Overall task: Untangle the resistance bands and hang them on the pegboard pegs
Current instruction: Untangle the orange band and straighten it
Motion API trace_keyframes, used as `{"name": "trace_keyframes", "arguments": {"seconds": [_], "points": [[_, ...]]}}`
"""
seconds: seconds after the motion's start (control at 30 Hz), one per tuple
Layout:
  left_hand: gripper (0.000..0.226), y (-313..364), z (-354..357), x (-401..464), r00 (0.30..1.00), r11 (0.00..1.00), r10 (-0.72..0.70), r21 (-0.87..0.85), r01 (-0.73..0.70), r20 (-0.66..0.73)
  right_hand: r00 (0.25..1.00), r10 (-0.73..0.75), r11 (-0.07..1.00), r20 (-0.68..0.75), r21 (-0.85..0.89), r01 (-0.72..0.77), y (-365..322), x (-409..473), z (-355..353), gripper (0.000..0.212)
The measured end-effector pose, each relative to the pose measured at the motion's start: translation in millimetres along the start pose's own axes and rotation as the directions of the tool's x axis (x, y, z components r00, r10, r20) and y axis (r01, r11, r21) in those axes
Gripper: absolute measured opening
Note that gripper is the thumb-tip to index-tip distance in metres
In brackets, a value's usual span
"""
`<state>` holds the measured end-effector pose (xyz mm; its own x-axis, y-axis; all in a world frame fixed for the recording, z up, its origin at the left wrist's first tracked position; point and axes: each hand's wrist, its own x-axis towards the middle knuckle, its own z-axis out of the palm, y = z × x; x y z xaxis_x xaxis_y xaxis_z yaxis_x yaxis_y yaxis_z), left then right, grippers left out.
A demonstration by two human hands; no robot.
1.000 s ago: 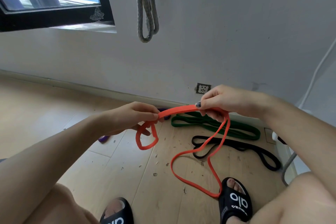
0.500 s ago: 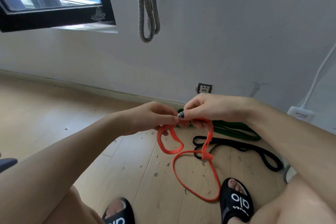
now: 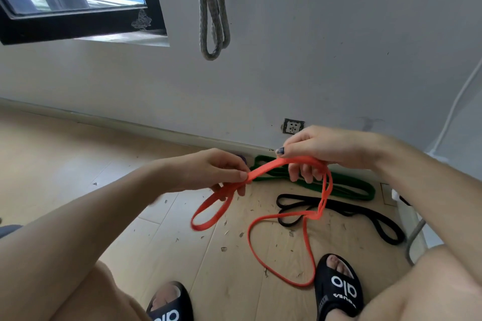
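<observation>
**Resistance bands: orange one held up and spread, two more waiting on the floor**

Resistance bands are at three stages. The orange band [image 3: 271,165] is off the floor at its upper end, stretched in a short arc between both hands. The left hand [image 3: 208,172] pinches it between thumb and fingertips where two strands meet, and a small loop droops below that pinch. The right hand [image 3: 326,148] is closed over the band's higher end, thumb on top and fingers curled beneath, and two strands fall from it side by side. Those strands cross at what looks like a twist or knot just above the floor, then open into a wide loop whose far end lies on the wooden floor [image 3: 78,164] beside the right sandal [image 3: 339,286].

Holding the hands apart at this height seems meant to put light tension on the top section, so the strands separate and the crossing below hangs free where it can be read. The twist probably has to be worked out before hanging.

The green band [image 3: 347,185] lies in a flat bundle along the base of the wall, and the black band [image 3: 365,212] curls on the floor just in front of it; whether they are tangled with each other I cannot tell. A grey band [image 3: 212,21] already hangs against the wall, its support out of view. No pegboard or pegs show.
</observation>
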<state>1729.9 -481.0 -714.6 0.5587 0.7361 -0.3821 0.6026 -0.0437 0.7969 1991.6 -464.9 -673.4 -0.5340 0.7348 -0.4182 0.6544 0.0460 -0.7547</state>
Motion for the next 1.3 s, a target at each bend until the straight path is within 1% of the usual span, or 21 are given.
{"name": "trace_keyframes", "arguments": {"seconds": [0.07, 0.13, 0.2, 0.27, 0.37, 0.47, 0.53, 0.6, 0.67, 0.73, 0.83, 0.93, 1.03, 1.1, 1.13, 1.2, 1.3], "points": [[0.022, 3, 4, 5, 0.999, 0.999, 0.037, 0.027, -0.037, -0.001, 0.999, 0.016, 1.000, 0.028, -0.011, -0.016, -8, 4, 7, 0.039], [0.022, 7, 7, 9, 0.996, 0.996, 0.075, 0.058, -0.073, -0.041, 0.999, 0.016, 0.999, 0.041, -0.048, -0.014, -12, 7, 14, 0.041], [0.026, 10, 7, 11, 0.992, 0.991, 0.101, 0.093, -0.094, -0.080, 0.998, -0.013, 0.997, 0.053, -0.070, 0.016, -14, 9, 17, 0.036], [0.032, 9, 7, 10, 0.993, 0.989, 0.096, 0.119, -0.087, -0.073, 0.997, -0.048, 0.998, 0.059, -0.037, 0.051, -13, 8, 16, 0.031], [0.030, 1, 3, 6, 0.995, 0.987, 0.087, 0.142, -0.081, -0.041, 0.996, -0.085, 0.996, -0.016, 0.021, 0.086, -6, 4, 5, 0.029], [0.028, -4, -3, 2, 0.990, 0.988, 0.110, 0.116, -0.100, -0.084, 0.996, -0.076, 0.997, -0.054, 0.029, 0.077, 2, 2, -3, 0.032], [0.026, -5, -4, 2, 0.989, 0.990, 0.111, 0.102, -0.101, -0.097, 0.998, -0.052, 0.998, -0.020, 0.046, 0.053, 4, 2, -4, 0.032], [0.024, -3, -2, 4, 0.992, 0.990, 0.093, 0.110, -0.084, -0.080, 0.999, -0.035, 0.998, 0.036, 0.053, 0.033, 2, 3, -2, 0.032], [0.024, -1, 0, 7, 0.995, 0.990, 0.081, 0.123, -0.074, -0.056, 0.996, -0.028, 0.998, 0.080, 0.060, 0.023, -2, 4, 2, 0.033], [0.027, 4, 2, 9, 0.994, 0.986, 0.090, 0.144, -0.080, -0.064, 0.995, -0.033, 0.999, 0.098, 0.044, 0.029, -6, 6, 7, 0.033], [0.035, 9, 5, 10, 0.991, 0.983, 0.115, 0.152, -0.103, -0.074, 0.995, -0.051, 0.999, 0.081, -0.014, 0.053, -10, 11, 15, 0.031], [0.036, 4, 4, 9, 0.990, 0.983, 0.121, 0.149, -0.110, -0.067, 0.998, -0.055, 0.998, 0.040, 0.032, 0.054, -5, 10, 9, 0.027], [0.039, -4, -2, 5, 0.985, 0.980, 0.131, 0.163, -0.112, -0.110, 0.998, -0.053, 0.997, -0.019, 0.053, 0.054, 2, 5, -2, 0.028], [0.042, -4, -3, 5, 0.979, 0.981, 0.148, 0.145, -0.128, -0.139, 0.999, -0.037, 0.997, -0.013, 0.060, 0.038, 6, 4, -4, 0.027], [0.040, -4, -2, 5, 0.978, 0.983, 0.152, 0.130, -0.134, -0.142, 1.000, -0.029, 0.998, -0.003, 0.058, 0.029, 7, 4, -4, 0.027], [0.035, -3, 1, 6, 0.983, 0.989, 0.126, 0.095, -0.113, -0.137, 1.000, -0.027, 0.998, 0.004, 0.054, 0.026, 6, 5, -4, 0.027], [0.035, -7, 2, 8, 0.994, 0.998, 0.050, 0.040, -0.046, -0.099, 0.998, -0.041, 0.996, -0.036, 0.077, 0.044, 5, 7, -5, 0.028]]}}
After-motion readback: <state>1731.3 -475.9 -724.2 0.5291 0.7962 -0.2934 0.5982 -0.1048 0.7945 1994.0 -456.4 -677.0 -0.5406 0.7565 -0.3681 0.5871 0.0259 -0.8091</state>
